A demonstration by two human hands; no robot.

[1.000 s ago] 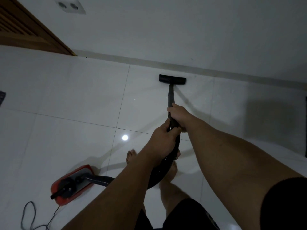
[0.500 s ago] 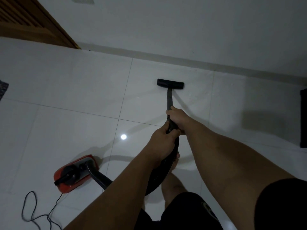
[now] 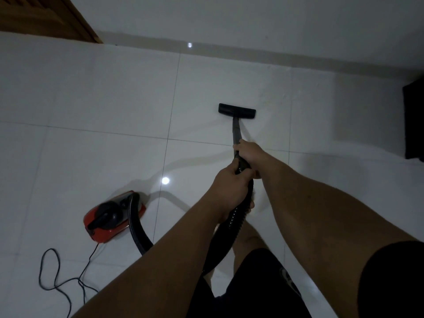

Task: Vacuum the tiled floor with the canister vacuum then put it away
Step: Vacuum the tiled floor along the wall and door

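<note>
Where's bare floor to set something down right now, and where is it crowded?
Free: tiles between the wooden door, the baseboard and the floor nozzle; also between nozzle and dark mat. Crowded: lower left, with red canister, hose and looped cord.

Glossy white tiled floor (image 3: pixel 91 92) with thin grout lines meets a plain white wall (image 3: pixel 252 17); brown wooden door (image 3: pixel 41 17) upper left.
</note>
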